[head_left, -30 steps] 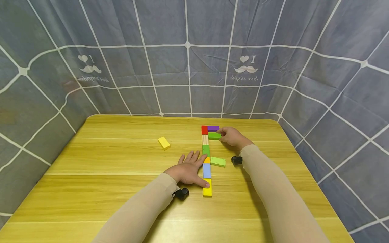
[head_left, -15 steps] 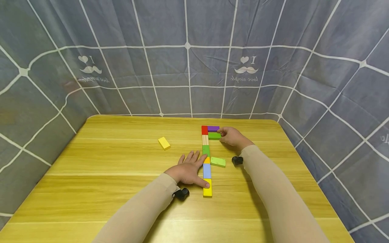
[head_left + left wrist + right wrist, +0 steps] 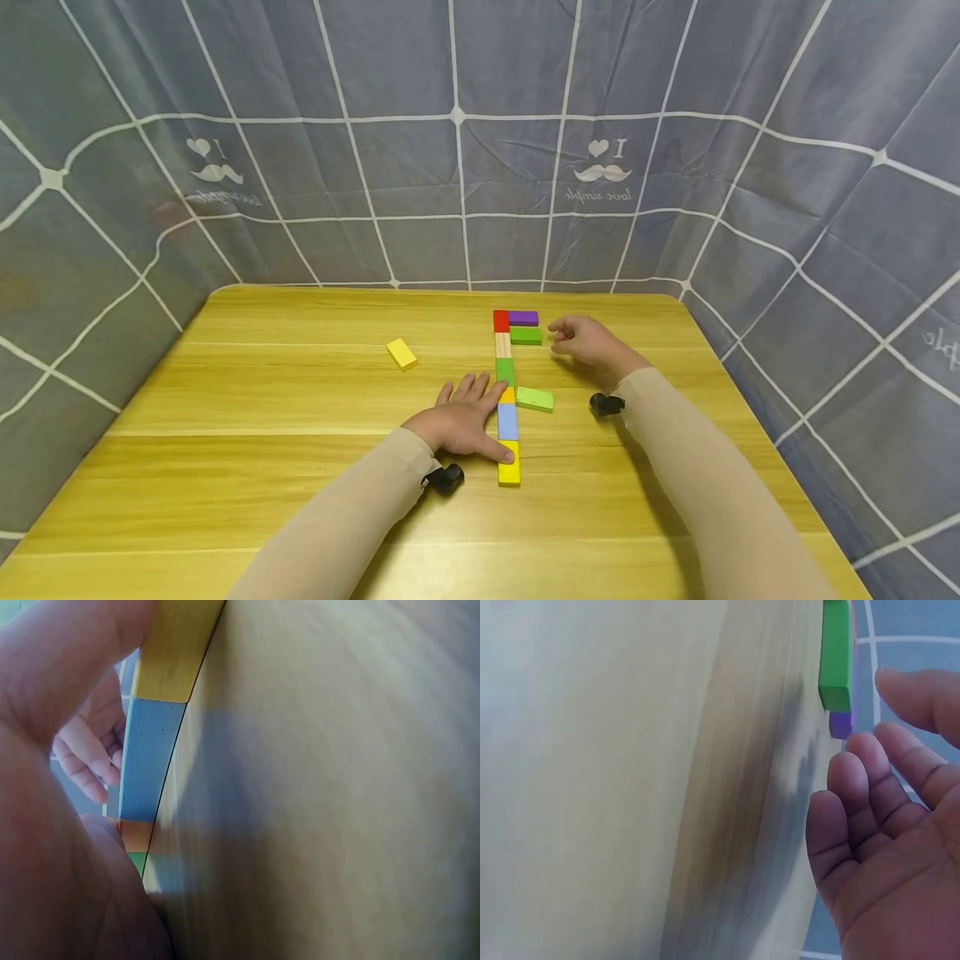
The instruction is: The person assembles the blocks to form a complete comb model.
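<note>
A line of coloured wooden blocks runs away from me: yellow [image 3: 509, 475], light blue [image 3: 507, 422], orange [image 3: 507, 396], green [image 3: 505, 370], plain wood [image 3: 502, 345] and red [image 3: 501, 321]. Spread fingers of my left hand [image 3: 459, 423] rest along its left side, the thumb on the yellow block and a finger near the orange and green ones. A purple block [image 3: 523, 318] touches the red one's right side, and a green block [image 3: 835, 660] lies just below it. Right of that green block, my right hand [image 3: 592, 343] hovers with loosely bent fingers, holding nothing.
A light green block [image 3: 535, 400] lies slightly tilted, right of the line beside the orange block. Off to the left, a loose yellow block [image 3: 401, 354] lies at an angle on the wooden table [image 3: 262, 467]. A grey curtain [image 3: 405, 167] stands around the table's back and sides.
My right hand has let go of the green block by the purple one and drawn back to the right. The left hand keeps its place; the head view has shifted slightly.
</note>
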`<state>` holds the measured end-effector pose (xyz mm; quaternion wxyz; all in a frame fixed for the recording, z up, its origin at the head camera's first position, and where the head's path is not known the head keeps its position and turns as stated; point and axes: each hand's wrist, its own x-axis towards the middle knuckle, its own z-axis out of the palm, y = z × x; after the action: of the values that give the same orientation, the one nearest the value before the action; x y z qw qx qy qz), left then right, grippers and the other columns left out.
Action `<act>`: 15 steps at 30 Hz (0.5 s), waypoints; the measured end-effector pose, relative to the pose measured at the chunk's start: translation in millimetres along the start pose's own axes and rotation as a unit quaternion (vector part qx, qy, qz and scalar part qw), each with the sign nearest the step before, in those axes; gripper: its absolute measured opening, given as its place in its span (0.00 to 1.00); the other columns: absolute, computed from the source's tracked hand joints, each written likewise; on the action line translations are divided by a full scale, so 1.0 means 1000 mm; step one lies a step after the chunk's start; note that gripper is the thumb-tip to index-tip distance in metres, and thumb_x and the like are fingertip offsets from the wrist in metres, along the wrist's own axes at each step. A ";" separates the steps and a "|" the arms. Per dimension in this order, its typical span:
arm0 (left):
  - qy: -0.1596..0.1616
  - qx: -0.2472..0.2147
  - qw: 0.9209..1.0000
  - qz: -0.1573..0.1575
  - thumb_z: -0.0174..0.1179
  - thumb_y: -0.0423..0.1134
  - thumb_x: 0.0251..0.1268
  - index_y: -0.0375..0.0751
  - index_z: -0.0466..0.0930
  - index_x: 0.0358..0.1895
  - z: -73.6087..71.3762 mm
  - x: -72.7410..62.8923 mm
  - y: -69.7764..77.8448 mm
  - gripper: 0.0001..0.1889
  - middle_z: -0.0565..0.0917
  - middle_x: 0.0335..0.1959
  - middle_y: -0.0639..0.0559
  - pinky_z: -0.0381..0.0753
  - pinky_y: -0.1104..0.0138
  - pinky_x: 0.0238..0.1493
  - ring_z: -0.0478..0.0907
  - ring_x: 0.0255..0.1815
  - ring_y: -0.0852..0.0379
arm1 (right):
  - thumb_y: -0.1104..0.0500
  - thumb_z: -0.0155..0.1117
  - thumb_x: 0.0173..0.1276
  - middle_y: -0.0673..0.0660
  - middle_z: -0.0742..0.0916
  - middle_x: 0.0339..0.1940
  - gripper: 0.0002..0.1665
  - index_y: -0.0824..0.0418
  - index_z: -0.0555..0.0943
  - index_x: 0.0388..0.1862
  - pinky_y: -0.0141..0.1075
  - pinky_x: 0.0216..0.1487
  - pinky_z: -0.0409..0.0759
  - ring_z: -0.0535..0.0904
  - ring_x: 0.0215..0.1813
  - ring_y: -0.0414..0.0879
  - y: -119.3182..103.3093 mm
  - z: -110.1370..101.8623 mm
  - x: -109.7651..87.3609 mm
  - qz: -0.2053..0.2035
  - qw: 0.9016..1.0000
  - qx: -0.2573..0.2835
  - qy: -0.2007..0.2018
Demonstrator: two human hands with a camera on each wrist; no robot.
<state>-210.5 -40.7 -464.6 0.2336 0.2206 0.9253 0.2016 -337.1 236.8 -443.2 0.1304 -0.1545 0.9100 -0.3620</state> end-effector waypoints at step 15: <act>0.006 0.000 1.000 -0.002 0.69 0.74 0.54 0.59 0.36 0.88 0.002 0.002 0.000 0.65 0.33 0.89 0.46 0.26 0.41 0.85 0.26 0.90 0.44 | 0.56 0.72 0.72 0.60 0.87 0.55 0.27 0.65 0.80 0.66 0.48 0.61 0.81 0.81 0.55 0.51 -0.005 0.010 -0.036 -0.038 0.996 -0.027 -0.077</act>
<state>-211.4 -39.1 -466.7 0.2286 0.2176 0.9271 0.2021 -299.7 240.3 -442.3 0.1823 -0.2199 0.9002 -0.3287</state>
